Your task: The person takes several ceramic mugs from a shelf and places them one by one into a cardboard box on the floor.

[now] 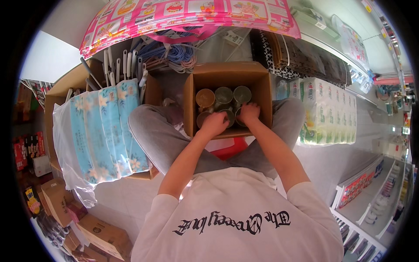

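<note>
An open cardboard box (229, 69) stands upright between my legs, with glass-like mugs in two rows inside. At the back left is an orange-brown mug (205, 96); beside it are a greenish mug (224, 94) and another greenish mug (242, 94). My left hand (214, 123) reaches over the front row, its fingertips pinching the rim of the front middle mug (231, 118). It partly covers the front left mug (202, 119). My right hand (250, 113) lies over the front right mug (241, 121), fingers spread towards the box's right wall; its grip is partly hidden.
Wrapped blue tissue packs (108, 131) stand to my left, before a carton of grey handles (126, 64). White-green paper packs (327, 111) are at my right. Pink printed bags (190, 14) overhang the far side. Under the box shows a red object (230, 149). Cartons (103, 234) lie behind left.
</note>
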Tool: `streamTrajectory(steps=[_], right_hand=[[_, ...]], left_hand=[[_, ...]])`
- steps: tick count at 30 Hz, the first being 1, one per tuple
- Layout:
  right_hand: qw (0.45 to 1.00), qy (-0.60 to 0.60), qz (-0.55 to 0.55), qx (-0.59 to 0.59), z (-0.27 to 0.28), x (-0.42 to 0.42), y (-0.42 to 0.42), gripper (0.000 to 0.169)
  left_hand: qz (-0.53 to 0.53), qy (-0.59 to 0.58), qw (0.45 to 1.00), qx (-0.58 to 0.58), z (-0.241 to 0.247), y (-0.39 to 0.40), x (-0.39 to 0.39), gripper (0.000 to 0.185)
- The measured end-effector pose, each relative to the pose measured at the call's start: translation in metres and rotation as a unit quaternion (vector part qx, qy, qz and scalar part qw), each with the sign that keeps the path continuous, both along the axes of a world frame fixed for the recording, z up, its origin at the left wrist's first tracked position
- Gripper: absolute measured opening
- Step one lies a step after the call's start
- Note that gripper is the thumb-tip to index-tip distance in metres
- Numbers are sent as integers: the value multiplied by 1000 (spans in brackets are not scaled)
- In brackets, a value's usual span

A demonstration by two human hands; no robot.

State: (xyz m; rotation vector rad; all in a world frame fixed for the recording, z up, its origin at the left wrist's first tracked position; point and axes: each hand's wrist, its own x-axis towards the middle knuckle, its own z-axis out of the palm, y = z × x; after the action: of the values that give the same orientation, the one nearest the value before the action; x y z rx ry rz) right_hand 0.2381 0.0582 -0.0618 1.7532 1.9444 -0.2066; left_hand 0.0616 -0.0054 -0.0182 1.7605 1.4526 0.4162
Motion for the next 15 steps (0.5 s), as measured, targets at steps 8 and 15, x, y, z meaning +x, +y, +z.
streamTrajectory(steps=[8,15], right_hand=[[990,127,-61,-2,17,-1,-2,52],[975,106,-68,-180,6,10,0,41]], left_hand=[[-1,11,1000,-4,0,0,-2,22],[-7,14,1000,-9,-1,1,1,22]])
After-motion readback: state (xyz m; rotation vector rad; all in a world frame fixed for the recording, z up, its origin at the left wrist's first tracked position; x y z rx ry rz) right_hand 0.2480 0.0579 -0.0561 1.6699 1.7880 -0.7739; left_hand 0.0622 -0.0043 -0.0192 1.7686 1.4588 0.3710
